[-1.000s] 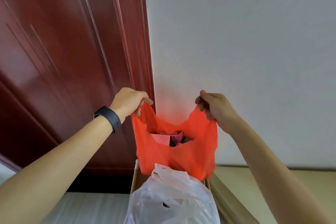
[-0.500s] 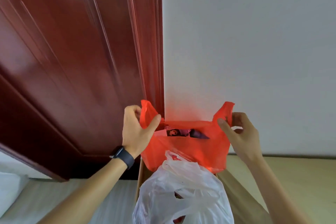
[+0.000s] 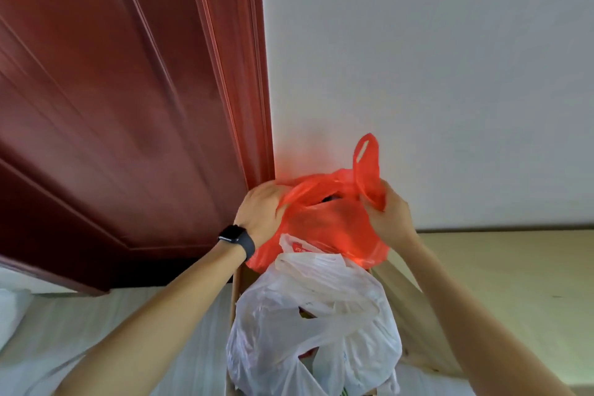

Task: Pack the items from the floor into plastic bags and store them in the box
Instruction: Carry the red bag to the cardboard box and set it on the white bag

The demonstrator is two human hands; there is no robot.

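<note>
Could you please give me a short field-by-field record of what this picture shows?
box: open, cardboard, flap out on the right
white bag: filled, in the box, near end
red bag: at the far end, behind the white bag, mouth open
left hand: grips the red bag's left side
right hand: grips its right handle, loop sticking up
door: dark red, left of the box

So we count two plastic bags here: one red bag [image 3: 324, 228] in the middle of the frame, one white bag [image 3: 315, 315] just below it. One cardboard box [image 3: 408, 321] at the bottom. Two hands, left hand [image 3: 260, 212] and right hand [image 3: 390, 217], one watch [image 3: 236, 236], and one door [image 3: 128, 106] upper left.
</note>
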